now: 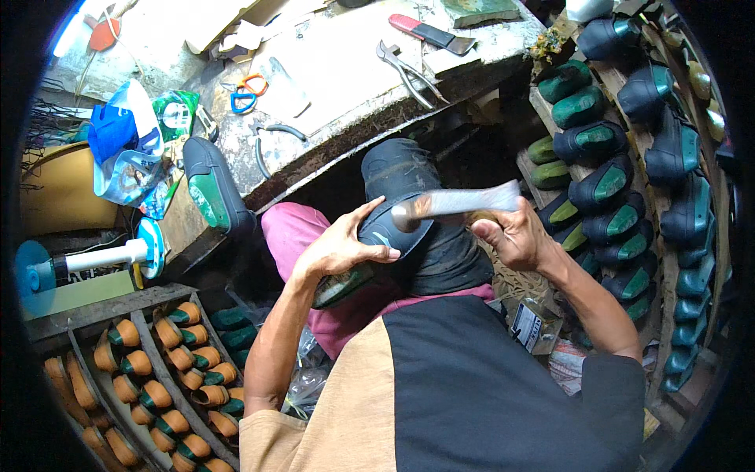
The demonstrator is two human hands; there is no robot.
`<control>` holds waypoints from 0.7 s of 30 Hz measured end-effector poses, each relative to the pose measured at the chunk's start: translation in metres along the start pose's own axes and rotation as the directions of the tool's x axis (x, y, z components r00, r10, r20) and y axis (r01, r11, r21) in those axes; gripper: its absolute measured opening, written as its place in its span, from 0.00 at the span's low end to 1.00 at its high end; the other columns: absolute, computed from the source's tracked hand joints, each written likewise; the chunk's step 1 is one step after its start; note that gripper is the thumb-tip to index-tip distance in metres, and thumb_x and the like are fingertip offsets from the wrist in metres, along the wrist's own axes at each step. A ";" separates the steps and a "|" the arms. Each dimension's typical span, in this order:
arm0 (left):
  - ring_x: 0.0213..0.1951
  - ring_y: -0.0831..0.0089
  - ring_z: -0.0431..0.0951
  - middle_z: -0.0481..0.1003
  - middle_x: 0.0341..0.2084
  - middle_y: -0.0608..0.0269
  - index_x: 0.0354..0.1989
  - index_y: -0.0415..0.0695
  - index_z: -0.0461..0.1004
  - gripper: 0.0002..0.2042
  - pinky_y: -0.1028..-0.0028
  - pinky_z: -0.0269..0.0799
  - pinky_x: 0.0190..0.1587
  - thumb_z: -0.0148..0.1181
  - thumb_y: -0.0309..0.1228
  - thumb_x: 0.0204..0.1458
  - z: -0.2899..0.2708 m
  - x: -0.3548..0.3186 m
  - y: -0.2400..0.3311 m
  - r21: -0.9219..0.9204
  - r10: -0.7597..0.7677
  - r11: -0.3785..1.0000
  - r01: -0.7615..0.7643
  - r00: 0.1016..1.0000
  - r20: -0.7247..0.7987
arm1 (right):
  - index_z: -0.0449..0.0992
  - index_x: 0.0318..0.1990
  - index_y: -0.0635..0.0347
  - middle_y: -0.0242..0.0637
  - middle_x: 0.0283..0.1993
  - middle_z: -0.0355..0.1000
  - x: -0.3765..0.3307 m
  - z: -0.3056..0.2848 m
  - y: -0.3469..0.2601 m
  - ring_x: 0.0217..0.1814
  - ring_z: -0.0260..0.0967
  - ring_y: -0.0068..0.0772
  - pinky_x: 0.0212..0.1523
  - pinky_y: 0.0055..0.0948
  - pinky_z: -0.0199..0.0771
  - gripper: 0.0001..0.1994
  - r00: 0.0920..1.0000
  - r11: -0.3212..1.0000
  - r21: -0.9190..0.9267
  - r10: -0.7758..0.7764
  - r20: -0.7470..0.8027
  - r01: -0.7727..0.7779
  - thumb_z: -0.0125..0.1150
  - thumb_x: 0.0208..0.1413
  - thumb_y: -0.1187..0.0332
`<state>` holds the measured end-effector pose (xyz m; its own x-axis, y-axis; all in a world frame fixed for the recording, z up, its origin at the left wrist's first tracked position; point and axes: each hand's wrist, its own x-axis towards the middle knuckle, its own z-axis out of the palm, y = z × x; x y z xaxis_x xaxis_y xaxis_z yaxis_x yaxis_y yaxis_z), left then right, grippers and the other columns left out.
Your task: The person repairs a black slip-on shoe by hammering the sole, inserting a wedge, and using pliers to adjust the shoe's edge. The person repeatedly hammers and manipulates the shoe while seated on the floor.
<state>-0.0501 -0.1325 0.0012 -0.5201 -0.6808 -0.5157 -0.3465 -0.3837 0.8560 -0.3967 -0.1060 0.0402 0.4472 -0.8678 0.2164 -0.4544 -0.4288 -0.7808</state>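
Observation:
My left hand (342, 245) grips a dark shoe upper (385, 233) over my lap, with the thumb and fingers spread around its side. A green shoe last shows below that hand. My right hand (513, 237) is closed around a shoemaker's hammer (460, 203). The hammer's rounded face is over the dark upper, close to the left fingers; whether it touches I cannot tell. Its handle is mostly hidden by the right fist. Dark cloth covers my thigh beneath the work.
On the worktable (346, 86) ahead lie pincers (409, 75), a red-handled knife (432, 34), scissors (248, 94) and pliers (267, 145). A dark shoe on a green last (212, 189) rests at its left corner. Racks of brown shoes (169, 362) and dark shoes (609, 185) flank me.

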 end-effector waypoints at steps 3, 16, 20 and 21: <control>0.64 0.65 0.81 0.80 0.64 0.46 0.85 0.29 0.57 0.58 0.67 0.71 0.74 0.88 0.36 0.48 -0.001 -0.007 0.002 -0.042 -0.010 0.999 0.009 1.000 -0.015 | 0.82 0.37 0.61 0.56 0.26 0.75 -0.017 0.002 0.018 0.26 0.78 0.63 0.29 0.54 0.72 0.22 0.950 0.928 -0.249 0.303 0.077 -0.276 0.63 0.77 0.50; 0.67 0.69 0.78 0.77 0.70 0.55 0.87 0.35 0.55 0.51 0.69 0.70 0.74 0.82 0.42 0.63 0.032 -0.019 -0.050 -0.416 -0.001 0.888 -0.193 0.907 -0.422 | 0.77 0.37 0.62 0.21 0.18 0.58 -0.028 0.040 0.007 0.16 0.53 0.14 0.17 0.23 0.51 0.31 0.765 0.634 0.652 0.631 -0.127 -0.416 0.49 0.85 0.41; 0.65 0.70 0.79 0.79 0.68 0.55 0.87 0.35 0.57 0.51 0.69 0.72 0.73 0.83 0.40 0.61 0.036 -0.017 -0.062 -0.396 0.065 0.881 -0.259 0.895 -0.441 | 0.79 0.40 0.65 0.24 0.21 0.67 -0.004 0.045 -0.013 0.20 0.61 0.16 0.22 0.28 0.59 0.26 0.923 0.900 0.391 0.302 -0.237 -0.195 0.57 0.83 0.47; 0.65 0.70 0.79 0.79 0.68 0.55 0.86 0.35 0.57 0.51 0.69 0.72 0.72 0.83 0.40 0.62 0.034 -0.017 -0.062 -0.412 0.074 0.872 -0.264 0.903 -0.423 | 0.79 0.41 0.65 0.29 0.20 0.71 0.009 0.055 -0.014 0.19 0.67 0.25 0.23 0.34 0.64 0.24 0.948 0.958 0.252 0.200 -0.247 -0.136 0.59 0.82 0.49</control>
<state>-0.0464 -0.0760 -0.0448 -0.1654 -0.9071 -0.3870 0.1569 -0.4116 0.8977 -0.3439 -0.0938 0.0206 0.1427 -0.9705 0.1942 -0.3023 -0.2295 -0.9251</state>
